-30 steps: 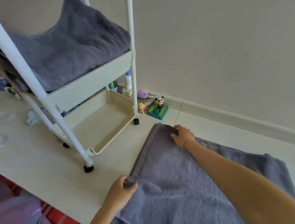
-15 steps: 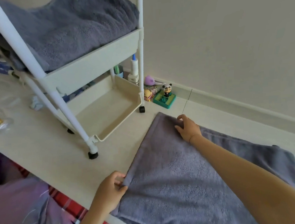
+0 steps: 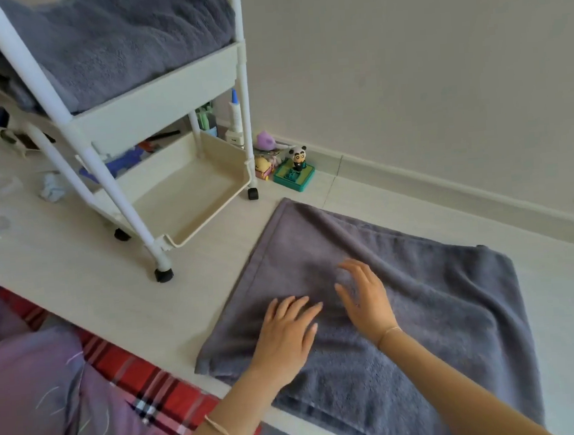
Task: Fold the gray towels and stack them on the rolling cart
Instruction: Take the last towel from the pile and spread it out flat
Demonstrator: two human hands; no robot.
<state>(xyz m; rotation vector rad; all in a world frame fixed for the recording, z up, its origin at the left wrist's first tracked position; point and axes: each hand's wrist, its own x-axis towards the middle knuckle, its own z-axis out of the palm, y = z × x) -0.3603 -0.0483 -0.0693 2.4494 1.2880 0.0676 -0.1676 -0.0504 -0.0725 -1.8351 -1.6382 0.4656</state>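
Note:
A gray towel (image 3: 433, 308) lies folded over on the pale floor, its top layer a little wrinkled. My left hand (image 3: 288, 334) lies flat on the towel's near-left part, fingers straight. My right hand (image 3: 364, 297) is just beside it over the towel's middle, fingers spread and slightly lifted; whether its palm touches the cloth is unclear. The white rolling cart (image 3: 156, 100) stands to the left, beyond the towel. Its upper tray holds more gray towels (image 3: 117, 42) piled loosely. The bottom tray (image 3: 181, 198) holds nothing.
Small toys, among them a panda figure on a green base (image 3: 295, 173), sit by the wall behind the cart, with bottles (image 3: 235, 118) next to them. A plaid cloth (image 3: 136, 376) and purple fabric (image 3: 36, 408) cover the near left. Clutter lies at the far left.
Both hands let go of the towel's left corners and came together on its middle. The view has shifted closer and lower.

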